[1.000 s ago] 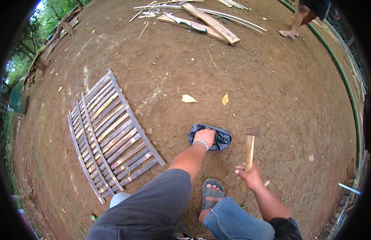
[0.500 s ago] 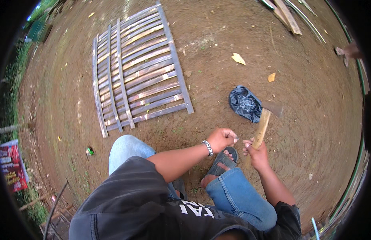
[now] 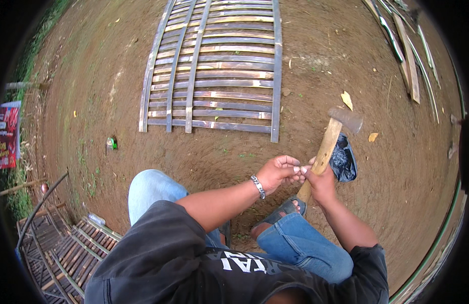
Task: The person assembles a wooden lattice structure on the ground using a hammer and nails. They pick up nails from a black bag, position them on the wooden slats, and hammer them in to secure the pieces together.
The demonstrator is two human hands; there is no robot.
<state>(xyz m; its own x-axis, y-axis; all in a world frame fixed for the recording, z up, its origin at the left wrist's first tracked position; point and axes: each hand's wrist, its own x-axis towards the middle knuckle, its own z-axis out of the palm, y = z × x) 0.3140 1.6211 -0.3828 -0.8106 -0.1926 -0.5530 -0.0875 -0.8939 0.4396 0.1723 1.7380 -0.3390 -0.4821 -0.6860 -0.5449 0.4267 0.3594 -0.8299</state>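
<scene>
My right hand (image 3: pixel 321 183) grips the wooden handle of a hammer (image 3: pixel 329 142), whose grey metal head points up and away from me. My left hand (image 3: pixel 280 171), with a metal bracelet on the wrist, has its fingers pinched together and touches the right hand's fingertips at the handle; anything small between them is too tiny to see. A black plastic bag (image 3: pixel 343 159) lies on the dirt just behind the hammer. A bamboo slat panel (image 3: pixel 219 71) lies flat on the ground ahead of me.
Bare brown dirt surrounds me. Loose wooden planks (image 3: pixel 404 55) lie at the far right. Another bamboo panel (image 3: pixel 62 253) sits at lower left beside a curved rod. A small green object (image 3: pixel 111 144) lies left of the panel, and dry leaves (image 3: pixel 347 100) near the hammer.
My view has turned, bringing the bamboo panel straight ahead. My left hand left the black bag and came to the right hand; the hammer's head now shows.
</scene>
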